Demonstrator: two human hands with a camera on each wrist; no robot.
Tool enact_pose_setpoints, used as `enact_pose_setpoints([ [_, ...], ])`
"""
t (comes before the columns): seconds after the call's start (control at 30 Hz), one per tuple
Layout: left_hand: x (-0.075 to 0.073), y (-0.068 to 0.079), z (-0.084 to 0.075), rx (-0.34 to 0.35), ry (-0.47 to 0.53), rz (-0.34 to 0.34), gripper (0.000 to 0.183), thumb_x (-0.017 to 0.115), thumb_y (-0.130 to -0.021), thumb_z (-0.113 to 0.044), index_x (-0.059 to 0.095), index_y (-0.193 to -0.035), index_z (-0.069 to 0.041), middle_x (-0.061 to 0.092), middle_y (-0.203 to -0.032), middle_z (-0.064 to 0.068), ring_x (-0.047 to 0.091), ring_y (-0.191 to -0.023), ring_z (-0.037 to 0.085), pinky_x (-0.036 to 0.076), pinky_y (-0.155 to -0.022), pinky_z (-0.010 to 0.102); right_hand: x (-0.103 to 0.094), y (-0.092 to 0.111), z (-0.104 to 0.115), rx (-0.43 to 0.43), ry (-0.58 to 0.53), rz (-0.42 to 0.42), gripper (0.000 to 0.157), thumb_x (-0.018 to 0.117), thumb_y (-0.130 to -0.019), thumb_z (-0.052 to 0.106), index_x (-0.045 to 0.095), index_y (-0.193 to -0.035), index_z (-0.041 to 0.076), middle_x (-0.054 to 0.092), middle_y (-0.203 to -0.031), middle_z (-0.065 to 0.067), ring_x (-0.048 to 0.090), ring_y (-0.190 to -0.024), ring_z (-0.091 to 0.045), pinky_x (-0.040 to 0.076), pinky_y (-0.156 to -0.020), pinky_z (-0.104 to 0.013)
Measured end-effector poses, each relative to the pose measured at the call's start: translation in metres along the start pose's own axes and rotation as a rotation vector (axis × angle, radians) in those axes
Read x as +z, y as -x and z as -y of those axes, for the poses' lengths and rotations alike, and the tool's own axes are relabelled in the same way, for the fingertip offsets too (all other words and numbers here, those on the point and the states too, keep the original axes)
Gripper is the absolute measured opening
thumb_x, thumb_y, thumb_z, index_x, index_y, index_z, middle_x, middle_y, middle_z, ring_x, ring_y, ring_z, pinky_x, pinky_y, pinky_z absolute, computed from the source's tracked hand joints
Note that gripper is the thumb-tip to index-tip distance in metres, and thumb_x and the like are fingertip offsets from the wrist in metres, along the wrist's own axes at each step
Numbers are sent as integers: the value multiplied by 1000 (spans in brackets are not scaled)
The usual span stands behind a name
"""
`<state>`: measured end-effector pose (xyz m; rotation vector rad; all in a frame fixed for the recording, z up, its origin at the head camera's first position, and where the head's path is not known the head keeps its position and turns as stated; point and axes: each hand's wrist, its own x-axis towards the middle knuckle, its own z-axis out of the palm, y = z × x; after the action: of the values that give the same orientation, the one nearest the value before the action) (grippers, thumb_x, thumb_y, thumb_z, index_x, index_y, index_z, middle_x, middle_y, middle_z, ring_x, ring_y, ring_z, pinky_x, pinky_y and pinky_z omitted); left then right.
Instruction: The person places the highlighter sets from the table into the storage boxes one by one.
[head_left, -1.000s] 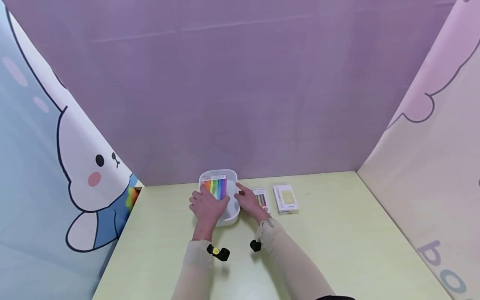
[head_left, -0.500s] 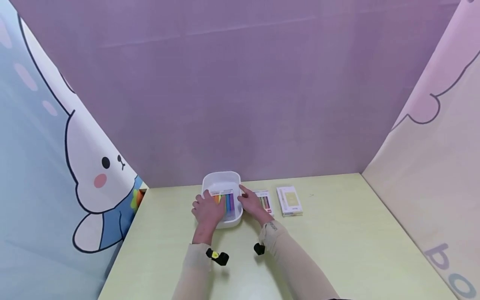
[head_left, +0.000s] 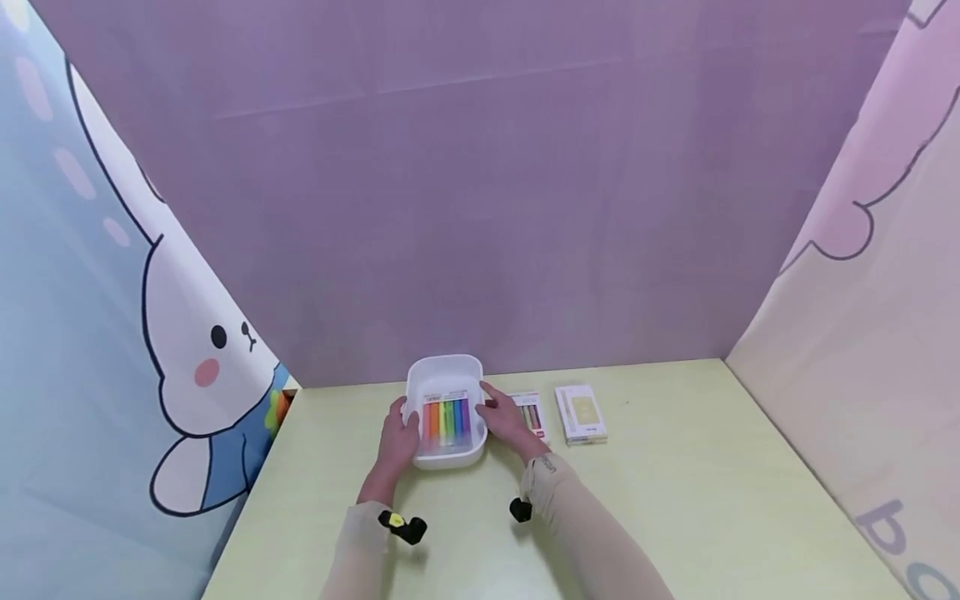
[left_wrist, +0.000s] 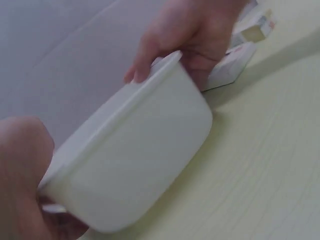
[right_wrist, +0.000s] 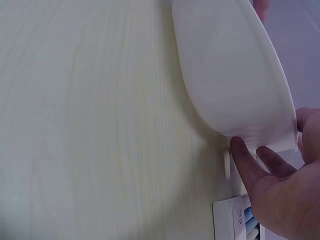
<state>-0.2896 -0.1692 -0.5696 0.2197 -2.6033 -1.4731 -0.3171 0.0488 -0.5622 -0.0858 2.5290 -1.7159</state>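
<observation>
A white plastic basket [head_left: 444,372] stands on the table, with a clear pack of rainbow-coloured pens [head_left: 447,422] lying flat in its near part. My left hand [head_left: 397,437] holds the basket's left rim. On the opposite side my right hand [head_left: 508,421] grips the right rim. In the right wrist view, the right hand's fingertips [right_wrist: 239,145] press the basket's outer wall [right_wrist: 230,70] from below the rim. The left wrist view shows the basket's near wall [left_wrist: 135,155] between the two hands; its inside is hidden there.
Right of the basket, partly behind my right hand, lies a flat box with coloured sticks in its window [head_left: 531,412]. Farther right sits a white box with a yellowish panel [head_left: 582,412]. A purple curtain [head_left: 480,208] hangs behind the table's back edge.
The pack of pens has slid from the basket's far part to its near part. My left hand has come off the pack to the left rim. The right hand stays on the right rim.
</observation>
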Motion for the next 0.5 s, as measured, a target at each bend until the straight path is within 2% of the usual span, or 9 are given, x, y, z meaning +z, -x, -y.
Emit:
enact_pose_setpoints([
  [0.13, -3, -4, 13, -41, 111, 77, 50, 40, -104, -23, 27, -152, -12, 40, -144, 26, 41, -128, 41, 30, -106, 56, 2, 1, -3, 21, 0, 2, 56, 60, -96, 19, 42, -149, 21, 58, -126, -20, 56, -112, -31, 49, -91, -42],
  [0.27, -8, -5, 21, -81, 169, 131, 50, 37, -105, -25, 27, -153, -17, 45, -137, 26, 45, -122, 39, 34, -103, 55, 4, 2, -6, 32, -7, 10, 56, 60, -96, 19, 42, -148, 22, 57, -127, -21, 55, -113, -31, 49, -91, -42],
  [0.37, -12, -10, 26, -61, 208, 151, 48, 37, -105, -22, 31, -152, -17, 51, -128, 25, 50, -115, 36, 38, -100, 51, 3, 3, -5, 41, -4, 16, 56, 61, -96, 21, 42, -149, 23, 56, -129, -21, 54, -115, -31, 49, -92, -41],
  [0.5, -12, -21, 29, -25, 255, 134, 45, 41, -104, -17, 41, -149, -16, 53, -123, 24, 50, -113, 34, 39, -99, 49, 0, -1, -4, 37, -8, 10, 56, 60, -96, 20, 42, -149, 24, 55, -131, -21, 53, -117, -32, 48, -94, -42],
])
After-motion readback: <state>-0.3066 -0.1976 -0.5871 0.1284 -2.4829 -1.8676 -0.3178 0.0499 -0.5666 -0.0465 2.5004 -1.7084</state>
